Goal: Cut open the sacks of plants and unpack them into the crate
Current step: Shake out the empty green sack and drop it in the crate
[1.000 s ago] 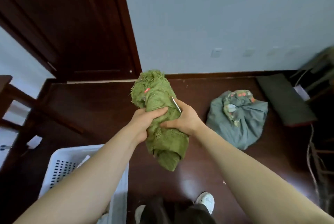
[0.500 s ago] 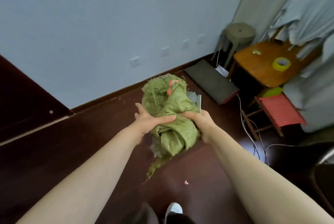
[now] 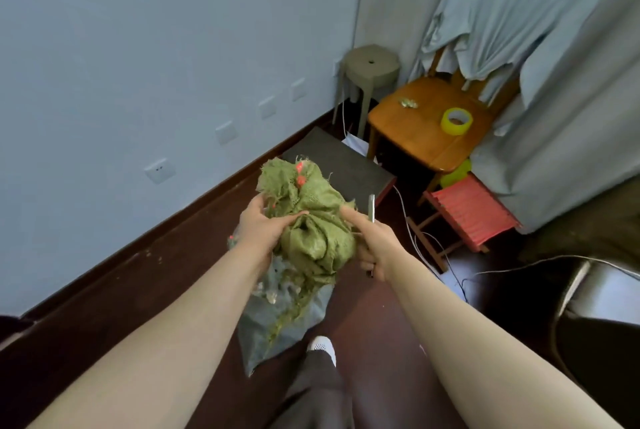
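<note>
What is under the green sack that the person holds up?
A grey-blue bag shows below the green sack; its top is covered by the sack and left hand.

You're in a room of a home: dark wooden floor (image 3: 104,324), wall sockets (image 3: 159,170), a plastic stool (image 3: 370,65) in the far corner, and a cloth-draped wooden chair (image 3: 415,131) at right.

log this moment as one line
left hand: grips green sack | right hand: holds knife, blade up | sack: bunched, off floor

Soft, even daylight, cool bluish cast, faint shadows; wide-angle bending at edges, slight overall softness.
</note>
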A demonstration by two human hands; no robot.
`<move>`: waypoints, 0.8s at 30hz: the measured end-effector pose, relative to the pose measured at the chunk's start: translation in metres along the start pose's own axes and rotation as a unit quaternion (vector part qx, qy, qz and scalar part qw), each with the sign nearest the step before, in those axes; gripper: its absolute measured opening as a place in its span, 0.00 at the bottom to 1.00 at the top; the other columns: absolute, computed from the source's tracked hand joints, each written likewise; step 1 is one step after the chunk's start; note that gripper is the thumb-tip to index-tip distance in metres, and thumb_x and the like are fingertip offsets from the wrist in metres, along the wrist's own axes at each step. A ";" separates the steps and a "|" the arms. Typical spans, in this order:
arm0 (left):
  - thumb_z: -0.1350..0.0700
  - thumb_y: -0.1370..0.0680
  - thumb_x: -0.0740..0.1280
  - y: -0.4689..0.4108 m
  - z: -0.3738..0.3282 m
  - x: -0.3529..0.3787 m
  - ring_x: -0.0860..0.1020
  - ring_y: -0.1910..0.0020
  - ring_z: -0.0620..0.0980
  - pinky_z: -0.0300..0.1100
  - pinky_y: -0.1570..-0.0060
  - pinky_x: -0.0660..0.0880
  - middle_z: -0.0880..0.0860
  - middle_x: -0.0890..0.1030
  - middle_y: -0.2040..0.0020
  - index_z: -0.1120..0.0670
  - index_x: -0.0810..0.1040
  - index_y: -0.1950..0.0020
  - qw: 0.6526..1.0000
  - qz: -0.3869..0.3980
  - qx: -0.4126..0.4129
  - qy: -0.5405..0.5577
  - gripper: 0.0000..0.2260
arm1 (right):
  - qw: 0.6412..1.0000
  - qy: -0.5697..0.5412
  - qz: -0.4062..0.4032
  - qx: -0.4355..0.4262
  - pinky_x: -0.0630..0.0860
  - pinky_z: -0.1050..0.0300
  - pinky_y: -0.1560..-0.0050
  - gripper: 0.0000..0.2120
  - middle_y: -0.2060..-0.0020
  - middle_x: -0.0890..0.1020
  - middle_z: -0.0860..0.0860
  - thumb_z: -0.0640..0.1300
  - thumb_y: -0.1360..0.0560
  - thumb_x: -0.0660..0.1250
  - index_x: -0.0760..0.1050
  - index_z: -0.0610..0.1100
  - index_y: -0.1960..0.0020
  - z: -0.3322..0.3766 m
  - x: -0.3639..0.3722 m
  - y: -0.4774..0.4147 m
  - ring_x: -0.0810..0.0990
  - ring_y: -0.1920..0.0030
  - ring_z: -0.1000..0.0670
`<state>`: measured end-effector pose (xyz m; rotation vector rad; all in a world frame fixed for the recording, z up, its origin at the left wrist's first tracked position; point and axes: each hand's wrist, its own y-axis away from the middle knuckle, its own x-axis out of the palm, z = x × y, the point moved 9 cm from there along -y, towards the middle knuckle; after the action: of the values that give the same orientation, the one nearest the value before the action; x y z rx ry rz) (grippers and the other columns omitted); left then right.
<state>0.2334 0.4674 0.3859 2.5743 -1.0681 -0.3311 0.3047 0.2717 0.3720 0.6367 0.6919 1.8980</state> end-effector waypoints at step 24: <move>0.44 0.49 0.83 -0.331 -0.101 0.300 0.78 0.42 0.52 0.59 0.46 0.77 0.49 0.75 0.38 0.42 0.58 0.30 0.982 0.091 -0.138 0.089 0.52 | 0.999 -0.003 -0.034 -0.023 0.78 0.64 0.72 0.14 0.64 0.81 0.47 0.34 0.23 0.64 0.75 0.39 0.38 0.311 -0.117 -0.332 0.81 0.69 0.55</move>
<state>0.6865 0.4931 0.3239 2.1984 -1.0985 -0.1829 0.7681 0.3420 0.3415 0.5827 0.6550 1.8440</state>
